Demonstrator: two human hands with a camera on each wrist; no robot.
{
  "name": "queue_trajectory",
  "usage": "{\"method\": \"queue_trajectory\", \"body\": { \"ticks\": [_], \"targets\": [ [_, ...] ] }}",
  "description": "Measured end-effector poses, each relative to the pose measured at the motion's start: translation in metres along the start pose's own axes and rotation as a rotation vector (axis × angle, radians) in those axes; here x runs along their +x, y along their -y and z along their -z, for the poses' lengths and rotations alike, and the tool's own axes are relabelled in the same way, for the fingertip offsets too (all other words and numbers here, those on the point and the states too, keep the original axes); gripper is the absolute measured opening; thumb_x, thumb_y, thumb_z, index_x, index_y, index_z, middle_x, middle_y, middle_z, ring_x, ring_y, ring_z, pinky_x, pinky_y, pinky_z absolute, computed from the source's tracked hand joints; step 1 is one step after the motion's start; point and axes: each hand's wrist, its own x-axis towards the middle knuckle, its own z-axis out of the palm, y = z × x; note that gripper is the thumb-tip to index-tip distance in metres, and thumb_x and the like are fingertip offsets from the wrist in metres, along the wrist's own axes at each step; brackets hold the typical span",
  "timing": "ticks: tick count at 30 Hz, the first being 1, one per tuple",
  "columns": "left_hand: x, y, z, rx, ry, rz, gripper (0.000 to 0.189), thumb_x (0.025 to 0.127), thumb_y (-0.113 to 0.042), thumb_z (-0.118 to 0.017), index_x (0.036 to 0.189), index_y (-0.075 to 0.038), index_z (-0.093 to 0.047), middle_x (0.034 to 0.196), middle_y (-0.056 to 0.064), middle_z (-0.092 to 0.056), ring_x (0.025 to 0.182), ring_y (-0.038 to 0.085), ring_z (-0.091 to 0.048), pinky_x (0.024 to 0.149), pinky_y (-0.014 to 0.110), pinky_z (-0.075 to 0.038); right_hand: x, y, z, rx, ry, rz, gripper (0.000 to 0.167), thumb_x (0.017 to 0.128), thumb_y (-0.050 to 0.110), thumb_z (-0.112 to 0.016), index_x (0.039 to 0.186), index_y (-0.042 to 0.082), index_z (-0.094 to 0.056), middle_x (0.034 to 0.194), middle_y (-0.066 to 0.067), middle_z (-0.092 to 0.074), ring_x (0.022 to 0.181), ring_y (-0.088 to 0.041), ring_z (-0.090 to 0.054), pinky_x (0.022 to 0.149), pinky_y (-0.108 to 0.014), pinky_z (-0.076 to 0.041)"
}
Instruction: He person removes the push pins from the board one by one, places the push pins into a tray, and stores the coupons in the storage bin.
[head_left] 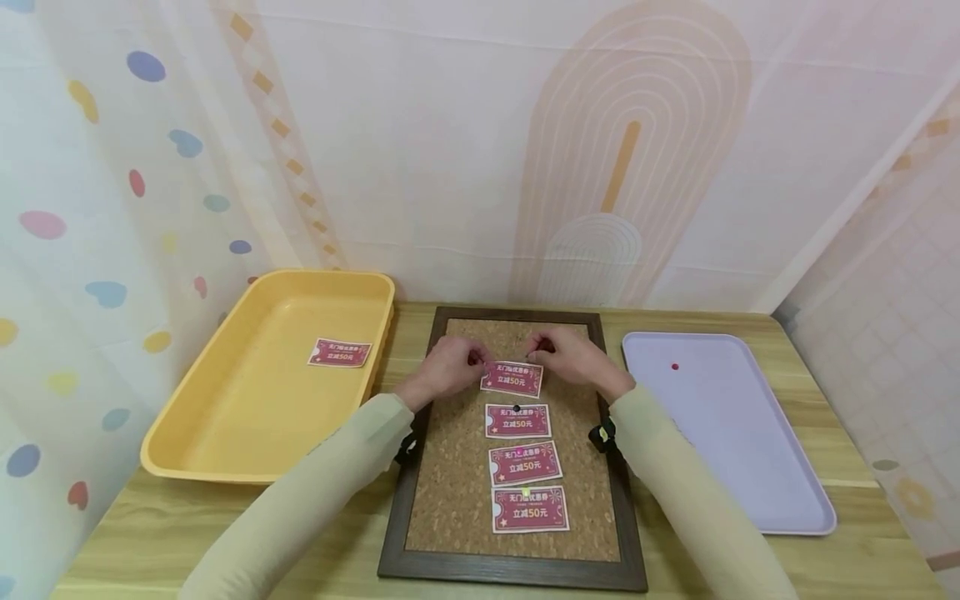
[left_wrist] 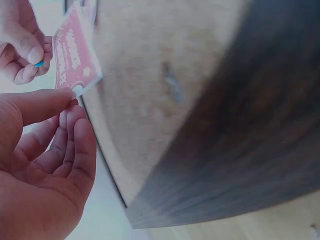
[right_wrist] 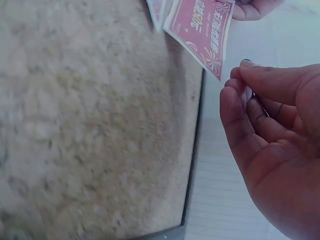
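Near the top of a framed corkboard [head_left: 450, 500], my left hand [head_left: 450, 364] pinches the left end of a pink paper coupon [head_left: 512, 380] between thumb and fingers. The left wrist view has this coupon tilted, its far end by the other hand. My right hand [head_left: 566, 354] is at the coupon's upper right corner, pinching a small teal pushpin [left_wrist: 39, 64] between thumb and forefinger. Below are three like coupons in a column: the upper [head_left: 517, 425] with a black pin, the middle [head_left: 525, 467] with a pink one, the lowest [head_left: 530, 512] with a yellow one.
A yellow tray [head_left: 247, 417] stands left of the board with one more coupon [head_left: 340, 352] in it. To the right lies a lilac tray [head_left: 720, 433] holding a red pin [head_left: 675, 367]. Behind the wooden table [head_left: 420, 333] hangs a patterned curtain [head_left: 435, 167].
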Motion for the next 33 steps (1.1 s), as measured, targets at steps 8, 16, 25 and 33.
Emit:
{"method": "queue_trajectory", "body": {
  "ticks": [8,16,25,33],
  "targets": [
    [-0.003,-0.004,0.016,-0.104,0.014,-0.021,0.011,0.097,-0.008,-0.067,0.1,-0.005,-0.077,0.091,0.004,-0.074,0.079,0.015,-0.064,0.072,0.03,-0.054,-0.012,0.004,0.012,-0.035,-0.091,-0.002,0.007,0.102,0.011,-0.064,0.105,0.008,-0.07,0.095,-0.003,-0.07,0.082,-0.016,-0.06,0.074,-0.034,-0.049],
    [-0.015,-0.007,0.032,-0.226,0.027,-0.023,0.014,0.1,-0.012,-0.067,0.104,-0.004,-0.077,0.092,0.004,-0.073,0.077,0.015,-0.061,0.068,0.03,-0.051,-0.024,0.011,0.021,0.038,-0.125,0.021,0.005,0.102,0.01,-0.064,0.103,0.006,-0.068,0.094,-0.005,-0.069,0.082,-0.017,-0.06,0.073,-0.034,-0.049],
    [-0.031,-0.01,0.044,-0.198,-0.029,-0.077,0.011,0.1,-0.011,-0.068,0.103,-0.007,-0.077,0.092,0.002,-0.073,0.078,0.015,-0.06,0.069,0.032,-0.051,-0.041,0.017,0.032,0.063,-0.162,0.043,0.005,0.103,0.009,-0.065,0.104,0.007,-0.068,0.099,-0.005,-0.07,0.086,-0.018,-0.06,0.076,-0.035,-0.049],
    [-0.047,-0.009,0.056,-0.228,-0.075,-0.077,0.01,0.099,-0.011,-0.07,0.104,-0.012,-0.078,0.097,0.001,-0.073,0.084,0.018,-0.062,0.073,0.035,-0.053,-0.059,0.017,0.042,0.084,-0.18,0.04,0.008,0.102,0.008,-0.064,0.106,0.002,-0.069,0.097,-0.007,-0.07,0.085,-0.019,-0.061,0.075,-0.03,-0.049]
  ]
}}
